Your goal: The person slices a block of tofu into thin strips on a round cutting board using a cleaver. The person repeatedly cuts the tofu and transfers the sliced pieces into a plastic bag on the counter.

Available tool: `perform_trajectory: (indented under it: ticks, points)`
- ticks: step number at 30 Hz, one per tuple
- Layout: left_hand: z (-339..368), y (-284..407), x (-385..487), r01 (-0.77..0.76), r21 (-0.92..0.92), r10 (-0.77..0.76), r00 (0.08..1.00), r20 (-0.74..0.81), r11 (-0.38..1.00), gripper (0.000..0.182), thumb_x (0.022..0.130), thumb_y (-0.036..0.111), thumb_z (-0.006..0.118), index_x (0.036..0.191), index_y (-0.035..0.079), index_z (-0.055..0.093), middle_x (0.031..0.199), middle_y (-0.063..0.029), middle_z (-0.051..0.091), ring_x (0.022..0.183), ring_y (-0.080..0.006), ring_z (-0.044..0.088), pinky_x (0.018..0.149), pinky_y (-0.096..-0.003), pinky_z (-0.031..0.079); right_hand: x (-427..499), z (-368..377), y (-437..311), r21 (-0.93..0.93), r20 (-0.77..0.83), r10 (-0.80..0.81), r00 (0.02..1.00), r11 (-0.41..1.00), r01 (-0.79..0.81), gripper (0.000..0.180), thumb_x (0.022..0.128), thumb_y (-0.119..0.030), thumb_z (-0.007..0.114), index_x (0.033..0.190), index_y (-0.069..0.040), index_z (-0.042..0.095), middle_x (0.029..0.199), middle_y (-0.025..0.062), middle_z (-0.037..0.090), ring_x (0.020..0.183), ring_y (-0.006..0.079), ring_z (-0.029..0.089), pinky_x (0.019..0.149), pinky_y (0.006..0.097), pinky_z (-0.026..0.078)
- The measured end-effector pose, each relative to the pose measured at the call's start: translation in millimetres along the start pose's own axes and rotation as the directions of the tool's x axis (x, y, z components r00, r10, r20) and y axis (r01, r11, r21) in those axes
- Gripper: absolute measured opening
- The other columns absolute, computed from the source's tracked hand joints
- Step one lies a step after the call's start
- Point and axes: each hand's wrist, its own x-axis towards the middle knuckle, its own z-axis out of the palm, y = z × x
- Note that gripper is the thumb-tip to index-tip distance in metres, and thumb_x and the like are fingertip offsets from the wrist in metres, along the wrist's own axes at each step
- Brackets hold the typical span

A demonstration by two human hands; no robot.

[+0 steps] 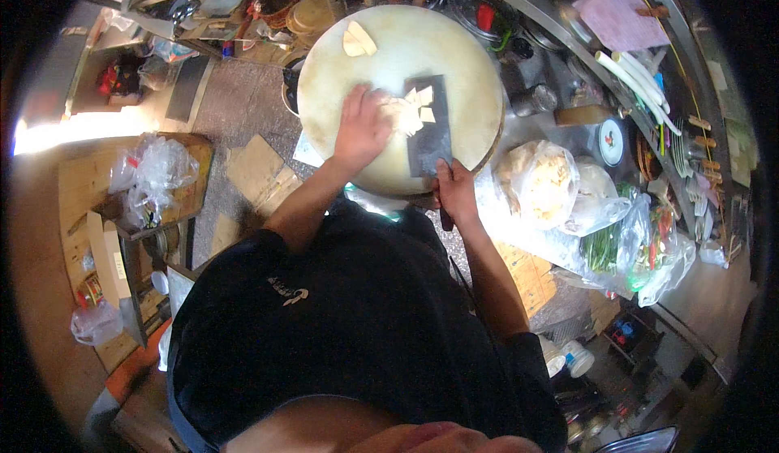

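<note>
A thick round chopping block [341, 106] with a pale top stands before me. My right hand [456, 188] grips the handle of a cleaver [431, 149], whose broad dark blade lies flat or nearly flat over the block. Several pale cut pieces [420, 105] rest on the blade and spill beside its left edge; what food they are I cannot tell. At the left of this heap is my left hand [364, 126], its fingers spread against the pieces and partly blurred. Two larger pale chunks [359, 39] sit near the block's far edge.
On the metal counter at right are a plastic bag of pale pieces [544, 179], bagged green vegetables [602, 249] and a small plate [610, 141]. Long white stalks [636, 85] lie farther right. A wooden table [91, 179] with plastic bags stands left; flattened cardboard [255, 170] is on the floor.
</note>
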Motion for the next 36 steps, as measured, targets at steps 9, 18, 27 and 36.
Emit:
perform_trajectory:
  ticks: [9,18,27,36]
  points:
    - [19,10,2,0.066,-0.007,-0.066,0.98,-0.188,0.998,0.072,0.094,0.034,0.081,0.156,0.006,0.061,0.166,-0.0331,0.046,0.156,-0.0551,0.039,0.131,-0.0617,0.032,19,68,1,-0.213,0.148,-0.282,0.948,0.927,0.309,0.035,0.113,-0.027,0.059,0.123,0.005,0.07,0.101,0.0302,0.075,0.091,0.0423,0.075,0.085,0.0497,0.057]
    - [55,86,19,-0.258,-0.163,0.224,0.953,-0.202,0.952,0.063,0.093,0.016,0.079,0.153,0.004,0.064,0.165,-0.0308,0.047,0.153,-0.0554,0.044,0.128,-0.0591,0.039,-35,13,-2,-0.009,-0.089,-0.236,0.968,0.972,0.236,0.035,0.114,-0.03,0.061,0.106,0.004,0.066,0.089,0.0292,0.071,0.081,0.0429,0.071,0.077,0.0519,0.055]
    - [240,295,12,-0.302,-0.688,0.555,0.813,0.175,0.66,0.034,0.096,0.02,0.078,0.129,0.011,0.08,0.147,-0.0155,0.063,0.14,-0.0444,0.057,0.119,-0.0573,0.047,-156,-158,-2,0.447,-0.396,0.215,0.893,0.894,-0.018,0.03,0.122,-0.028,0.051,0.106,-0.003,0.057,0.074,0.0061,0.059,0.051,0.0148,0.057,0.046,0.0315,0.048]
    - [295,303,21,-0.515,-0.108,0.483,0.684,0.547,0.851,0.038,0.106,0.034,0.067,0.142,0.022,0.072,0.163,-0.0073,0.054,0.156,-0.0357,0.042,0.122,-0.066,0.036,-228,-236,41,0.387,-0.495,0.353,0.794,0.908,-0.162,0.025,0.119,-0.023,0.058,0.109,-0.001,0.06,0.077,0.0043,0.062,0.057,0.0119,0.057,0.051,0.032,0.047]
